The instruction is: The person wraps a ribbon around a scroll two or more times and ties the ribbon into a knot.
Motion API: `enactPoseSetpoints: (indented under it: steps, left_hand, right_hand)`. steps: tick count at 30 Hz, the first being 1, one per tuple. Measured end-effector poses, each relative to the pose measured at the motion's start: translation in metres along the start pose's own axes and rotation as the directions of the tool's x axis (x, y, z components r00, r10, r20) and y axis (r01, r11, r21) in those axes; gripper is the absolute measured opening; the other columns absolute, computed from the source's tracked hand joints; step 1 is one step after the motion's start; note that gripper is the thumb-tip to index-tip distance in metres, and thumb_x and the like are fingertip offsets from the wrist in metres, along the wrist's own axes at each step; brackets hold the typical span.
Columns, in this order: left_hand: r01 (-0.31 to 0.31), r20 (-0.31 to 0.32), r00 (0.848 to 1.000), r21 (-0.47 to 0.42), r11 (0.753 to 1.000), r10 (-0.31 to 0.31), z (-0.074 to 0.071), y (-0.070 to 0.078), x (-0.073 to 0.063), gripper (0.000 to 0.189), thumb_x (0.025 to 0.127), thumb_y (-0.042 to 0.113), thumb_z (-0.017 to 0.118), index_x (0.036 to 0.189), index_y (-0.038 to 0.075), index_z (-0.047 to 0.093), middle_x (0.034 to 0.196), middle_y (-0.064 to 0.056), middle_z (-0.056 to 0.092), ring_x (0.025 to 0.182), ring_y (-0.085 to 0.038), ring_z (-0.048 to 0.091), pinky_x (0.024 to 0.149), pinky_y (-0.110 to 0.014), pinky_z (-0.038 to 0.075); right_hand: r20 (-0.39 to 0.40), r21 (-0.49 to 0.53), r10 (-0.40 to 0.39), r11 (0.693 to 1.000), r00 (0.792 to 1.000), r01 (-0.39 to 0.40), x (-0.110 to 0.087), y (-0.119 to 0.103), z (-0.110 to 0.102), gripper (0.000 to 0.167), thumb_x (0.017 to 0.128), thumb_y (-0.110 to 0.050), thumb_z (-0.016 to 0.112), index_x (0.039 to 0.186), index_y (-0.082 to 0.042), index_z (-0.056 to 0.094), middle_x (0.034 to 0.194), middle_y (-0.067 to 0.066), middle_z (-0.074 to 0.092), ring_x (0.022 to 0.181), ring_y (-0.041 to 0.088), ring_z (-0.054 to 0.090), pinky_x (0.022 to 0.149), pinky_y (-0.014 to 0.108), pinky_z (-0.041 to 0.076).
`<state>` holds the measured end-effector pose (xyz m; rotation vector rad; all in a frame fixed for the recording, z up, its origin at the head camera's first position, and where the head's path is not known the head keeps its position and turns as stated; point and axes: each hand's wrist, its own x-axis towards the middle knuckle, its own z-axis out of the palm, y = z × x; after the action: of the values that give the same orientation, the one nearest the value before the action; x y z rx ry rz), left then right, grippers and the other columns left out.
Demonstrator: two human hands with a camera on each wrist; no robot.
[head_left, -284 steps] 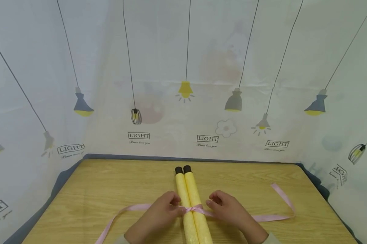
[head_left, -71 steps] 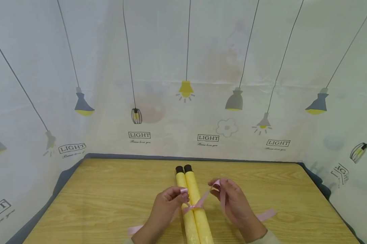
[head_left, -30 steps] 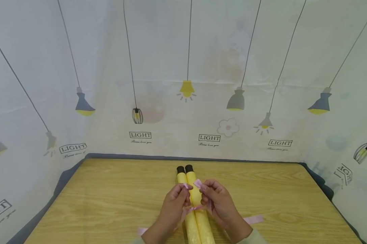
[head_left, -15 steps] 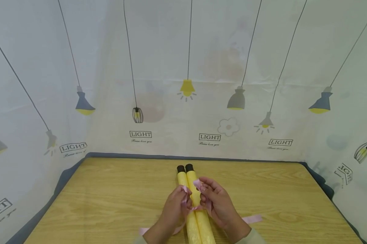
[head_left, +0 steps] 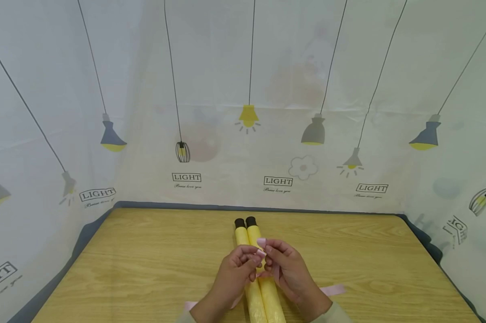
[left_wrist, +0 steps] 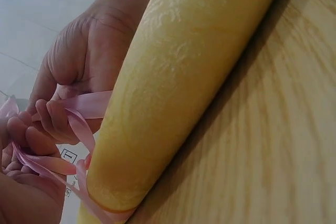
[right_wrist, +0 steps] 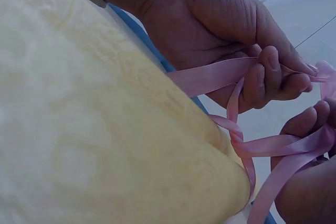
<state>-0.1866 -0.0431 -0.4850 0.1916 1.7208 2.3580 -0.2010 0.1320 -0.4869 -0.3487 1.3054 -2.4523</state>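
Two yellow rolls with black ends (head_left: pixel 251 221) lie side by side, pointing away from me, with a pink ribbon (head_left: pixel 263 274) tied across them. Above the tie, my left hand (head_left: pixel 232 276) pinches a folded piece of the ribbon and my right hand (head_left: pixel 289 267) pinches another. Their fingertips are close together, perhaps touching. In the left wrist view, the nearer yellow roll (left_wrist: pixel 168 82) hides part of the right hand (left_wrist: pixel 100 51). The right wrist view shows ribbon strands (right_wrist: pixel 268 145) crossing at the tie, between the left hand (right_wrist: pixel 199 24) and the right hand.
Ribbon tails stick out past the left wrist (head_left: pixel 190 306) and the right wrist (head_left: pixel 333 290). The wooden table (head_left: pixel 154 251) ends at a curtain (head_left: pixel 227 193) printed with lamps, which hangs behind and on both sides.
My left hand has shifted its ribbon fold right, up to the right fingertips; the right hand barely moved. Earlier, the ribbon lengths lay spread on the table; both hands have since lifted folds of it.
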Motion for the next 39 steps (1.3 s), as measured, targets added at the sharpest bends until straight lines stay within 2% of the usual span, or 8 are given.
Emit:
enactPoseSetpoints:
  steps: [3, 10, 16, 21, 26, 31, 34, 39]
  left_hand:
    - [0.000, 0.018, 1.000, 0.010, 1.000, 0.000, -0.001, 0.000, 0.000, 0.016, 0.096, 0.011, 0.073, 0.103, 0.000, 0.063, 0.091, 0.003, 0.073, 0.075, -0.007, 0.058, 0.064, -0.018, 0.048]
    - [0.011, 0.039, 0.999, 0.049, 0.999, -0.012, -0.001, 0.000, 0.000, 0.027, 0.094, 0.010, 0.077, 0.105, -0.012, 0.067, 0.089, 0.003, 0.075, 0.075, -0.009, 0.060, 0.065, -0.018, 0.048]
    - [0.010, 0.019, 1.000, 0.075, 0.997, -0.012, -0.003, -0.001, 0.002, 0.021, 0.092, 0.006, 0.077, 0.105, -0.004, 0.064, 0.084, 0.007, 0.074, 0.070, -0.006, 0.058, 0.064, -0.018, 0.048]
    - [-0.004, 0.061, 0.998, 0.091, 0.996, -0.002, -0.005, -0.002, 0.001, 0.030, 0.094, 0.004, 0.074, 0.116, -0.015, 0.066, 0.088, 0.007, 0.074, 0.072, -0.006, 0.057, 0.066, -0.018, 0.048]
    - [-0.001, 0.084, 0.996, 0.110, 0.994, -0.009, -0.005, -0.001, -0.001, 0.034, 0.095, 0.006, 0.074, 0.115, -0.019, 0.066, 0.085, 0.008, 0.071, 0.073, -0.005, 0.056, 0.068, -0.018, 0.048]
    - [-0.004, 0.088, 0.996, 0.080, 0.997, -0.004, -0.004, 0.000, -0.001, 0.033, 0.094, 0.004, 0.074, 0.113, -0.022, 0.064, 0.083, 0.009, 0.073, 0.073, -0.005, 0.058, 0.068, -0.019, 0.049]
    - [0.008, 0.070, 0.998, 0.049, 0.999, -0.011, -0.003, 0.001, -0.001, 0.025, 0.092, 0.004, 0.076, 0.105, -0.016, 0.070, 0.082, 0.009, 0.075, 0.072, -0.006, 0.060, 0.067, -0.019, 0.050]
    - [0.030, 0.066, 0.997, 0.007, 1.000, -0.030, -0.004, 0.000, 0.000, 0.006, 0.092, 0.006, 0.077, 0.097, 0.003, 0.077, 0.083, 0.007, 0.076, 0.074, -0.006, 0.063, 0.067, -0.019, 0.049]
  right_hand:
    - [0.026, 0.010, -0.004, 1.000, 1.000, 0.004, 0.001, 0.001, 0.000, 0.022, 0.110, -0.011, 0.051, 0.109, -0.021, 0.071, 0.094, -0.009, 0.071, 0.076, 0.002, 0.061, 0.072, 0.022, 0.059]
    - [0.045, 0.010, 0.037, 0.999, 0.998, -0.037, 0.001, 0.002, 0.000, 0.017, 0.108, -0.012, 0.055, 0.100, -0.019, 0.069, 0.098, -0.008, 0.072, 0.079, 0.003, 0.064, 0.074, 0.019, 0.056]
    - [0.079, 0.007, 0.069, 0.998, 0.994, -0.070, 0.001, 0.004, -0.001, 0.020, 0.108, -0.008, 0.055, 0.098, -0.018, 0.070, 0.097, -0.007, 0.072, 0.081, 0.005, 0.065, 0.074, 0.019, 0.055]
    - [0.154, 0.047, 0.074, 0.995, 0.985, -0.082, 0.001, 0.005, -0.004, 0.021, 0.108, -0.006, 0.051, 0.097, -0.018, 0.063, 0.097, -0.006, 0.071, 0.083, 0.006, 0.065, 0.076, 0.020, 0.055]
    - [0.214, 0.060, 0.116, 0.990, 0.970, -0.132, 0.000, 0.005, -0.007, 0.020, 0.110, -0.009, 0.048, 0.098, -0.017, 0.061, 0.098, -0.005, 0.071, 0.084, 0.007, 0.064, 0.076, 0.020, 0.052]
    - [0.228, 0.046, 0.143, 0.987, 0.963, -0.157, 0.001, 0.006, -0.009, 0.019, 0.111, -0.012, 0.048, 0.098, -0.018, 0.061, 0.097, -0.006, 0.069, 0.084, 0.007, 0.062, 0.076, 0.020, 0.051]
    - [0.222, 0.035, 0.149, 0.986, 0.964, -0.160, 0.002, 0.008, -0.009, 0.020, 0.111, -0.013, 0.047, 0.097, -0.019, 0.060, 0.094, -0.008, 0.068, 0.082, 0.006, 0.060, 0.076, 0.020, 0.050]
    - [0.202, 0.026, 0.149, 0.987, 0.968, -0.157, 0.001, 0.009, -0.010, 0.022, 0.111, -0.017, 0.048, 0.096, -0.021, 0.062, 0.091, -0.009, 0.067, 0.078, 0.004, 0.057, 0.074, 0.019, 0.049]
